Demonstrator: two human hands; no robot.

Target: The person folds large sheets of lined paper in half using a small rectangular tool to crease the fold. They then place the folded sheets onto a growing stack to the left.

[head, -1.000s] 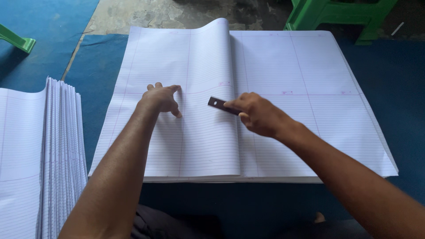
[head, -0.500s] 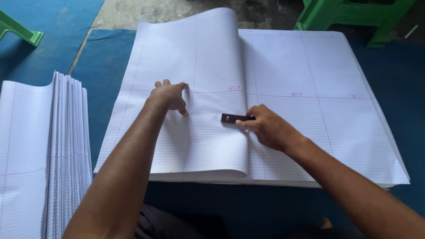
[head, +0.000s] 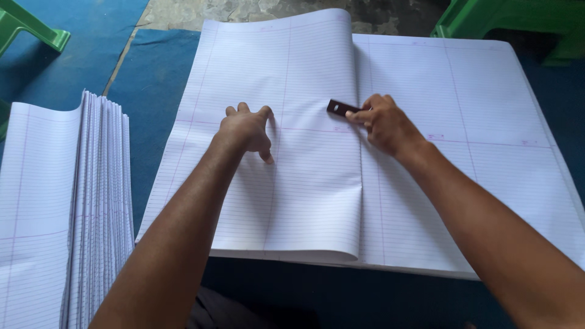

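A large stack of ruled white sheets [head: 475, 122] lies spread on a blue mat. Its top sheet [head: 292, 183] is folded over to the left, with the fold running down the middle. My left hand [head: 247, 129] presses flat on the folded half, fingers spread. My right hand [head: 384, 122] grips a small dark flat block [head: 338, 108] and holds it against the fold line, in the upper half of the sheet.
A pile of folded ruled sheets [head: 67, 201] stands at the left, edges facing the big stack. The blue mat [head: 152, 91] shows between them. Green plastic furniture legs stand at the top left [head: 30, 30] and top right [head: 506, 18]. Bare rough floor [head: 244, 9] is beyond.
My right hand has slid the dark block further up along the fold. My left hand stays pressed on the folded sheet.
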